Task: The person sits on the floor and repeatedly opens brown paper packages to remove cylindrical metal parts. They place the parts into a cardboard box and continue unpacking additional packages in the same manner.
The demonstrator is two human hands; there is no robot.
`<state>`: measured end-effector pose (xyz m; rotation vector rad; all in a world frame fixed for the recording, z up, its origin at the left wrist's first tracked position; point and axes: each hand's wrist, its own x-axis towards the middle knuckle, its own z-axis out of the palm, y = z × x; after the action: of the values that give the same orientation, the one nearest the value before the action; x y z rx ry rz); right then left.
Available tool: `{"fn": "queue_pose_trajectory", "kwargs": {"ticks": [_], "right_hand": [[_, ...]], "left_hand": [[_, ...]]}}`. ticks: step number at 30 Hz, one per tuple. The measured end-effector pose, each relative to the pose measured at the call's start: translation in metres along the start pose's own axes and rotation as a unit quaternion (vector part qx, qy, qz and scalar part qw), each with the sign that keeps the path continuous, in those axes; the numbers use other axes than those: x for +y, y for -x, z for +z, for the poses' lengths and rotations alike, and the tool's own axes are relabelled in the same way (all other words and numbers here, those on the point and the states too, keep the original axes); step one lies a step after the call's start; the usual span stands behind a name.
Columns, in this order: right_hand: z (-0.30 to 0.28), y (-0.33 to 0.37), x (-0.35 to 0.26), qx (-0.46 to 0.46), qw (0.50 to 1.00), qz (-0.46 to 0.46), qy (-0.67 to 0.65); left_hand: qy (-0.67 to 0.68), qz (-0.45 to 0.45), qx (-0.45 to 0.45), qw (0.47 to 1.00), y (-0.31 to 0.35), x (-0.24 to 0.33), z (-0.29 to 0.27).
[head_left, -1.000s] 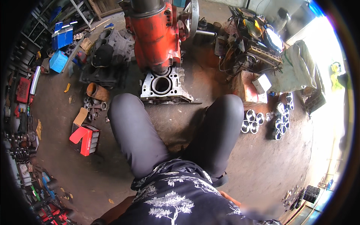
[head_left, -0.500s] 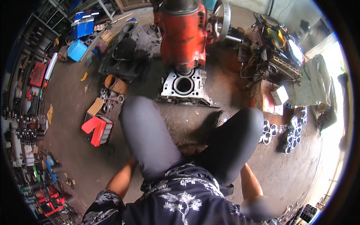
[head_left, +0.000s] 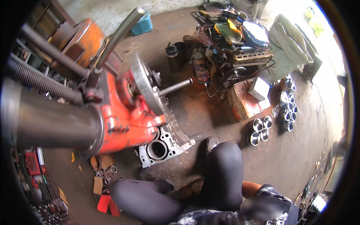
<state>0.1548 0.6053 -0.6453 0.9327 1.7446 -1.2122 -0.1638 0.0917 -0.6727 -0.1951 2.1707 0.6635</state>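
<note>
Neither of my hands shows. A short stretch of my right forearm [head_left: 250, 189] is visible beside my right thigh, and the hand itself is hidden. My left arm is out of sight. In front of my bent knees a metal engine block [head_left: 170, 152] with a round cylinder bore lies on the floor. A red boring machine [head_left: 120, 127] sits over the block, its thick dark column [head_left: 56, 122] reaching to the left. On the machine's side are a large metal handwheel [head_left: 147, 84] and its crank handle [head_left: 176, 87].
Several pistons [head_left: 264, 134] stand on the floor to the right, near a worn red box [head_left: 245, 103]. Farther back, a bench [head_left: 249, 56] is heaped with tools and a cloth. A dark bottle [head_left: 172, 56] stands beside it. Connecting rods [head_left: 107, 173] and a red carton [head_left: 108, 205] lie left.
My view has turned right and leaned closer to the machine, which now fills the left side. My left forearm has left the picture, and less of my right forearm shows.
</note>
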Motion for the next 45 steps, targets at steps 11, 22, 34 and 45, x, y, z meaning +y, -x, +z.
{"fn": "queue_pose_trajectory", "kwargs": {"ticks": [11,22,34,45], "right_hand": [[0.038,-0.053,-0.055,0.012,0.983,-0.044,-0.179],[-0.14,0.009,-0.098,0.188,0.873,-0.224,-0.389],[-0.134,0.139,-0.293,0.21,0.879,-0.429,0.0],[-0.128,0.046,-0.246,0.11,0.908,-0.202,-0.35]], "left_hand": [[-0.002,0.005,-0.01,1.0,-0.001,-0.03,-0.025],[0.083,-0.001,0.351,0.933,0.033,-0.087,-0.062],[0.398,-0.019,0.629,0.667,0.056,-0.177,-0.134],[0.086,-0.083,0.419,0.9,-0.034,-0.191,-0.182]]}}
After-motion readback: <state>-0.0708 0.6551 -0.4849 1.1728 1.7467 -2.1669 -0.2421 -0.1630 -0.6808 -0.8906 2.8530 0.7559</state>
